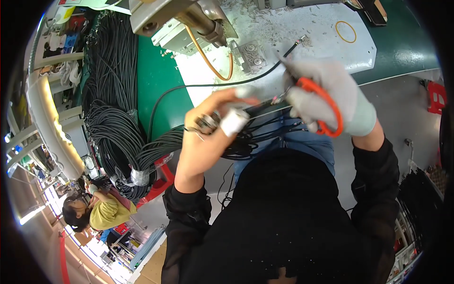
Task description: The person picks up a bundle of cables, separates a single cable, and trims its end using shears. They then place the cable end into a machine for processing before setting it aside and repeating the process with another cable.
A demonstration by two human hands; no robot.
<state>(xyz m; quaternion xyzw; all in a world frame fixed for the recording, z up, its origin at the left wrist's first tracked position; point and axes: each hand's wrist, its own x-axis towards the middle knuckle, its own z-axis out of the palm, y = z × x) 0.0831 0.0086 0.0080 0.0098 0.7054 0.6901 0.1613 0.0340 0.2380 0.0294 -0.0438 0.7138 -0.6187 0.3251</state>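
Note:
Over the table's near edge, my left hand (198, 142), bare with white tape on its thumb and a fingertip, closes round a black cable (263, 108). That cable's stripped end points right. Small metal pieces (207, 124) sit against the curled fingers of this hand; their kind I cannot make out. My right hand (347, 87), in a light grey glove, grips scissors with orange-red handles (337, 113). Their blades are blurred, close to the stripped end. Another black cable (189, 85) curves across the table, with a metal tip at its far end.
A bench machine (203, 26) stands at the far side, beside a metal block (252, 56). Scraps litter the white board (321, 21), where an orange rubber band (345, 31) lies. Thick black cable bundles (113, 118) hang at left. A person in yellow (109, 213) works farther off.

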